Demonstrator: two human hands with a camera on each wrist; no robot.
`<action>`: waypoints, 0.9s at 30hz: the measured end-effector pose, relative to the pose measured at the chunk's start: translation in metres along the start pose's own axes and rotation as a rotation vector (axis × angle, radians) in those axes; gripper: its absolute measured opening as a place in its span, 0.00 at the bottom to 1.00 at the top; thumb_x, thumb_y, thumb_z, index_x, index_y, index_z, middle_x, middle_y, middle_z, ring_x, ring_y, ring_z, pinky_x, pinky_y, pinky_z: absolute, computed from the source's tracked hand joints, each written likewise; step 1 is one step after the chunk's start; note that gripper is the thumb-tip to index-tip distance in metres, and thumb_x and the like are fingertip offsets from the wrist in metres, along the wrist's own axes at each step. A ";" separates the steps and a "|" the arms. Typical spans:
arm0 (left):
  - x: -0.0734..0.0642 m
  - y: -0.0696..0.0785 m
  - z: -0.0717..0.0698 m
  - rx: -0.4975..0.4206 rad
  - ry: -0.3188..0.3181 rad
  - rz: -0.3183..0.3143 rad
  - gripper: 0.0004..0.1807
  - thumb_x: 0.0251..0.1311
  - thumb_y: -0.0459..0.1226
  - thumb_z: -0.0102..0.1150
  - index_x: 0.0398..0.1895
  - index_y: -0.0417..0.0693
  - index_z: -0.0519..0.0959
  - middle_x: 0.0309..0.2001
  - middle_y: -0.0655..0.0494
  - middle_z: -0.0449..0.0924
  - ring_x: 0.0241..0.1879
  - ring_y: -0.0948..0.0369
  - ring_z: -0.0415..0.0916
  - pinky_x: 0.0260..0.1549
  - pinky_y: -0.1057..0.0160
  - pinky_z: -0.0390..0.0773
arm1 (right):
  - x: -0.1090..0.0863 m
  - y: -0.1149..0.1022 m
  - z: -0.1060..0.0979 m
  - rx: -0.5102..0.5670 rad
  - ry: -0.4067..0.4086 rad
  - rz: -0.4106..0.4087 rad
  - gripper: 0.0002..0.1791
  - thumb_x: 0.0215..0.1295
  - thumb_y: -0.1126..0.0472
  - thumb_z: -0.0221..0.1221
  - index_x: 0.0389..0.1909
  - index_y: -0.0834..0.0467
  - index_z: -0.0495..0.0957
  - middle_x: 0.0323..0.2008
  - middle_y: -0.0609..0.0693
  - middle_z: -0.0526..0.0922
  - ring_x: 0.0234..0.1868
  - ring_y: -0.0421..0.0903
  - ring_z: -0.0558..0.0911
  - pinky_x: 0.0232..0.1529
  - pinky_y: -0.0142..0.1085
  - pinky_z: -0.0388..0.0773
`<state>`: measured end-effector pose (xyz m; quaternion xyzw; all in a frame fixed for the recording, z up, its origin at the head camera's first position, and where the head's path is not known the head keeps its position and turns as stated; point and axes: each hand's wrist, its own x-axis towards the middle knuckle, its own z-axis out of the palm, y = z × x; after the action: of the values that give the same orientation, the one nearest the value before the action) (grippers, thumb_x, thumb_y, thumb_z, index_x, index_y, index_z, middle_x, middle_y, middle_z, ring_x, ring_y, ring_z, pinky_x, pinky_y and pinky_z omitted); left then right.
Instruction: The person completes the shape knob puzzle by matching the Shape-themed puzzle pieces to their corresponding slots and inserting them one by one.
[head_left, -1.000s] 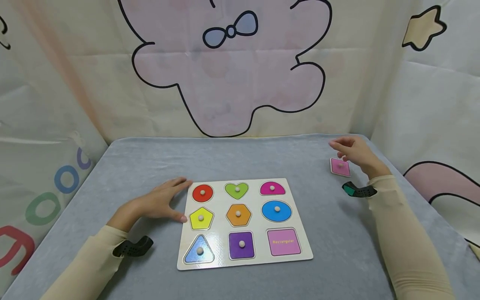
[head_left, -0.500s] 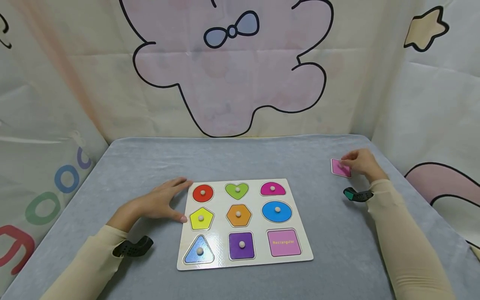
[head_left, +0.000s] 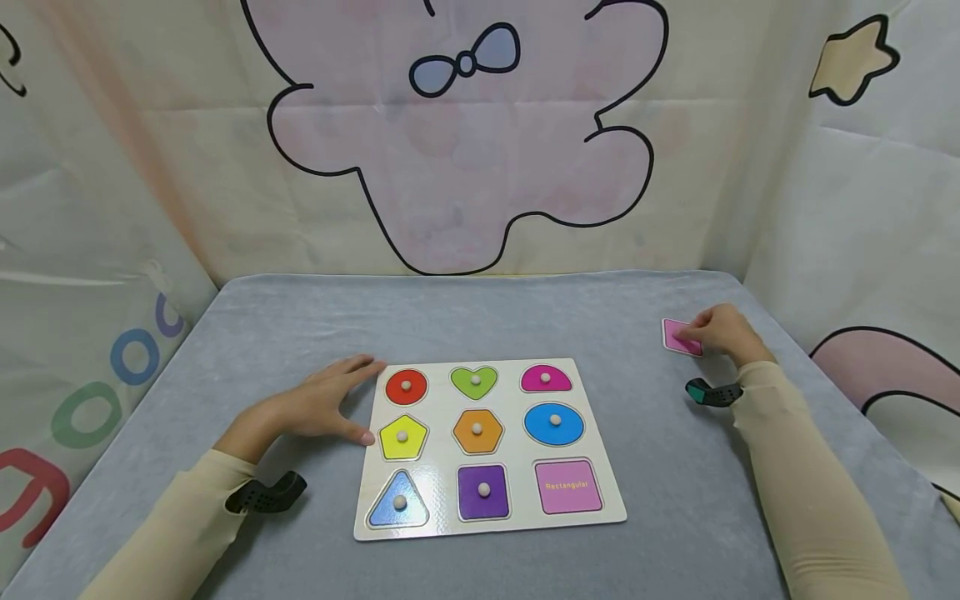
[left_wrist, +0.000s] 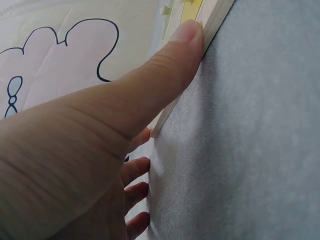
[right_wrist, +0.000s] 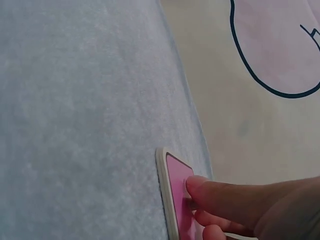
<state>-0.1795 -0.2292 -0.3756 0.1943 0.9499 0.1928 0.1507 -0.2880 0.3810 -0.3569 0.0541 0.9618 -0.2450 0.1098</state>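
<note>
A white shape-puzzle board (head_left: 442,496) lies flat on the table. Against its left edge rests my left hand (head_left: 318,404), thumb touching the rim near the yellow pentagon (head_left: 402,439) and fingers spread towards the top corner. In the left wrist view the thumb (left_wrist: 175,55) presses the board's edge. At the table's far right, a pink rectangular puzzle piece (head_left: 672,335) lies flat. My right hand (head_left: 726,333) pinches its small knob from above; the fingers mostly hide the knob. From the right wrist view, the pink piece (right_wrist: 182,195) sits on the cloth.
Other knobbed pieces sit in the board: several coloured shapes such as a blue ellipse (head_left: 553,422) and a purple square (head_left: 483,493). The lower right recess (head_left: 567,498) shows pink with the word "Rectangular". A grey-blue cloth (head_left: 450,312) covers the table; printed curtains surround it.
My right hand has come down from above the pink piece and taken its knob between thumb and fingers. The left hand and board have not moved.
</note>
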 end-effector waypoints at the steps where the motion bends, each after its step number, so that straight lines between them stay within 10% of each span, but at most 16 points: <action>1: 0.000 0.000 0.000 0.000 0.001 0.001 0.61 0.44 0.60 0.76 0.80 0.51 0.57 0.78 0.38 0.53 0.76 0.35 0.52 0.67 0.26 0.58 | 0.001 0.000 0.000 -0.003 0.004 -0.005 0.25 0.67 0.49 0.63 0.44 0.71 0.78 0.32 0.54 0.77 0.42 0.55 0.71 0.36 0.39 0.70; 27: 0.001 0.001 0.001 0.012 0.005 -0.003 0.61 0.43 0.61 0.76 0.79 0.52 0.57 0.78 0.38 0.54 0.75 0.35 0.53 0.67 0.25 0.59 | 0.000 -0.026 0.004 0.051 0.062 -0.111 0.19 0.69 0.57 0.63 0.47 0.71 0.79 0.32 0.53 0.77 0.37 0.49 0.73 0.33 0.35 0.72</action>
<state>-0.1799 -0.2276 -0.3767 0.1933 0.9518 0.1874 0.1472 -0.2913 0.3567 -0.3481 0.0110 0.9597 -0.2731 0.0648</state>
